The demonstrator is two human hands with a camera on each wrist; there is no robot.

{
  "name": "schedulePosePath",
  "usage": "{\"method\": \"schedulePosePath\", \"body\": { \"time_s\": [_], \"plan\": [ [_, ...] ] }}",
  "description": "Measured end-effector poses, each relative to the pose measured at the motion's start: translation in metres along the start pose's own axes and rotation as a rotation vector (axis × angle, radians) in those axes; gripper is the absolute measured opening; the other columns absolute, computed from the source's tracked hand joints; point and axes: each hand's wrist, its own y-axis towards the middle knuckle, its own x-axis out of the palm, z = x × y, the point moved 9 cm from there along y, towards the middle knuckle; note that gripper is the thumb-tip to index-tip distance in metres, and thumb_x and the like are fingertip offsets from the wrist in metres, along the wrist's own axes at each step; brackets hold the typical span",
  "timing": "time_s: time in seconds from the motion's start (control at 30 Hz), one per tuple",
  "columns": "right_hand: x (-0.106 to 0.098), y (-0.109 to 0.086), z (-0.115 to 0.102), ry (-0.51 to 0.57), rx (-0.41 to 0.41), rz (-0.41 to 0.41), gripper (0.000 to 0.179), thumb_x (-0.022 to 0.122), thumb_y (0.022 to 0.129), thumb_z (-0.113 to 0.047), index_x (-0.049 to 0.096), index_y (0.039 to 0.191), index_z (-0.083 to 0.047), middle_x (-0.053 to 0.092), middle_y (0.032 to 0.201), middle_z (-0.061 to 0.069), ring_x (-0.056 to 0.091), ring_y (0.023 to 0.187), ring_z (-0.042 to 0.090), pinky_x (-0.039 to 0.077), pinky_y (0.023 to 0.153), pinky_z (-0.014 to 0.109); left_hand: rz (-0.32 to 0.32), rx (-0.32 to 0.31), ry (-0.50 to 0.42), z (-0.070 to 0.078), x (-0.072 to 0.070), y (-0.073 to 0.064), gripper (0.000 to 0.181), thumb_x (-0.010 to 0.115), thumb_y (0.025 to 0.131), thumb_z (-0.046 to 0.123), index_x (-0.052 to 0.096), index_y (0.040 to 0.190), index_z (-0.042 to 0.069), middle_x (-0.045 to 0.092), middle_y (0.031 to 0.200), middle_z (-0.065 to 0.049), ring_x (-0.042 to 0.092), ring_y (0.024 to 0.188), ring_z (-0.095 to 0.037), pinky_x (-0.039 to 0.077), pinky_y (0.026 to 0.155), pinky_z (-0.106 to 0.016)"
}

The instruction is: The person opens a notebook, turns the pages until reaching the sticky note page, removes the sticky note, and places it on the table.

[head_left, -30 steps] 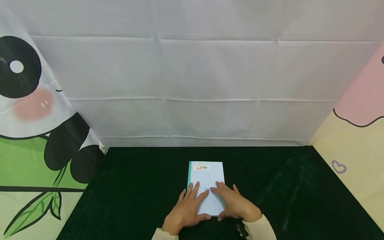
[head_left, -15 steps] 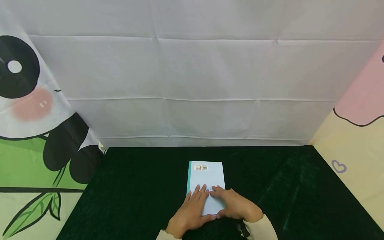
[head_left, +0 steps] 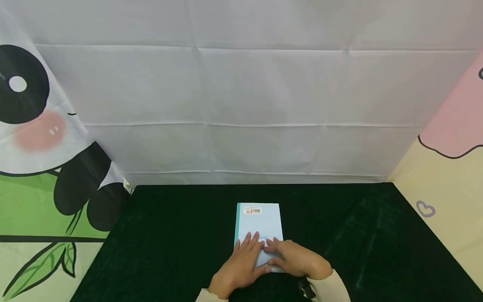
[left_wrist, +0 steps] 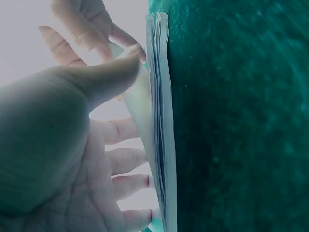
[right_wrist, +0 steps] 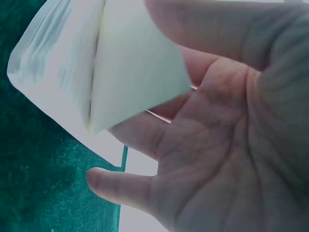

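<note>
A pale blue notebook with a teal spine lies near the front of the table, a barcode sticker on its cover. Across its lower left my left hand rests with fingers outstretched, the thumb at the bottom edge. My right hand pinches the cover's lower right corner between thumb and fingers. In the right wrist view the lifted cover bends away from the pages. The left wrist view shows the page edges beside the left thumb.
Dark green velvety cloth covers the table. Behind it hangs a creased white backdrop. Printed cartoon cloths stand at the sides, a panda on the left and a pink and yellow one on the right.
My left hand has slid right and inward on the cover, its thumb now nearer the right hand. My right thumb has moved up from the bottom edge, and the cover's lower right corner has lifted.
</note>
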Motion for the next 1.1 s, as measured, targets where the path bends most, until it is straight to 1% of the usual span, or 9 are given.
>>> {"method": "schedulePosePath", "body": {
  "time_s": [0.1, 0.2, 0.33, 0.4, 0.47, 0.57, 0.7, 0.8, 1.1],
  "plan": [
    [-0.003, 0.0, -0.002, 0.018, -0.021, 0.015, 0.031, 0.06, 0.1, -0.027, 0.067, 0.127, -0.013, 0.057, 0.148, 0.013, 0.051, 0.14, 0.038, 0.038, 0.113, 0.062, 0.008, 0.0, 0.003, 0.001, -0.001, 0.0, 0.065, 0.057, 0.097, 0.05, 0.043, 0.152, 0.017, 0.023, 0.169, -0.01, 0.017, 0.158, -0.034, 0.019, 0.124, -0.063],
    [-0.005, 0.001, -0.004, 0.034, -0.04, 0.038, 0.02, 0.06, 0.1, -0.027, 0.068, 0.113, -0.014, 0.072, 0.122, 0.006, 0.068, 0.109, 0.022, 0.054, 0.097, 0.044, 0.019, 0.004, -0.005, 0.002, -0.001, 0.0, 0.064, 0.055, 0.098, 0.052, 0.044, 0.151, 0.018, 0.024, 0.168, -0.012, 0.018, 0.158, -0.036, 0.02, 0.123, -0.065],
    [-0.008, 0.002, -0.004, 0.052, -0.061, 0.064, 0.01, 0.064, 0.098, -0.027, 0.062, 0.102, -0.019, 0.067, 0.092, -0.007, 0.056, 0.074, 0.003, 0.048, 0.07, 0.024, 0.04, 0.008, -0.01, 0.001, 0.0, 0.002, 0.064, 0.055, 0.098, 0.054, 0.045, 0.149, 0.018, 0.028, 0.167, -0.015, 0.021, 0.156, -0.039, 0.022, 0.121, -0.067],
    [-0.009, 0.002, -0.002, 0.055, -0.042, 0.074, 0.015, 0.067, 0.096, -0.029, 0.063, 0.106, -0.018, 0.07, 0.1, -0.002, 0.062, 0.083, 0.008, 0.053, 0.078, 0.03, 0.047, 0.009, -0.009, 0.001, 0.0, 0.003, 0.063, 0.055, 0.098, 0.053, 0.045, 0.15, 0.02, 0.029, 0.166, -0.016, 0.022, 0.156, -0.04, 0.023, 0.12, -0.068],
    [-0.012, -0.001, 0.001, 0.049, -0.027, 0.094, 0.026, 0.07, 0.094, -0.031, 0.064, 0.113, -0.016, 0.071, 0.116, 0.007, 0.068, 0.102, 0.021, 0.054, 0.094, 0.047, 0.049, 0.012, -0.01, 0.0, 0.0, 0.004, 0.063, 0.055, 0.098, 0.053, 0.043, 0.151, 0.022, 0.03, 0.166, -0.016, 0.023, 0.155, -0.04, 0.024, 0.119, -0.068],
    [-0.017, -0.004, 0.006, 0.065, 0.0, 0.13, 0.05, 0.075, 0.089, -0.036, 0.06, 0.129, -0.01, 0.058, 0.143, 0.021, 0.055, 0.132, 0.044, 0.037, 0.106, 0.072, 0.044, 0.014, -0.027, 0.001, -0.001, 0.004, 0.064, 0.056, 0.098, 0.053, 0.04, 0.153, 0.025, 0.031, 0.165, -0.017, 0.024, 0.155, -0.041, 0.024, 0.119, -0.069],
    [-0.022, -0.007, 0.014, 0.103, 0.018, 0.181, 0.079, 0.08, 0.084, -0.041, 0.047, 0.145, -0.003, 0.041, 0.156, 0.029, 0.044, 0.142, 0.048, 0.035, 0.111, 0.07, 0.044, 0.006, -0.061, 0.001, -0.003, 0.003, 0.06, 0.053, 0.1, 0.051, 0.04, 0.153, 0.026, 0.034, 0.164, -0.016, 0.025, 0.154, -0.041, 0.023, 0.119, -0.069],
    [-0.022, -0.008, 0.02, 0.116, 0.055, 0.205, 0.095, 0.084, 0.081, -0.038, 0.034, 0.154, -0.003, 0.042, 0.155, 0.029, 0.047, 0.14, 0.047, 0.039, 0.111, 0.066, 0.047, 0.012, -0.059, 0.002, -0.003, 0.003, 0.054, 0.05, 0.101, 0.049, 0.044, 0.15, 0.026, 0.036, 0.163, -0.015, 0.026, 0.154, -0.041, 0.024, 0.118, -0.069],
    [-0.028, -0.006, 0.027, 0.118, 0.154, 0.299, 0.115, 0.089, 0.075, -0.026, 0.015, 0.161, -0.009, 0.039, 0.159, 0.024, 0.047, 0.137, 0.052, 0.034, 0.108, 0.074, 0.127, -0.011, -0.107, 0.001, -0.012, 0.006, 0.051, 0.038, 0.106, 0.052, 0.05, 0.144, 0.021, 0.052, 0.153, -0.013, 0.04, 0.147, -0.043, 0.031, 0.115, -0.07]
  ]
}}
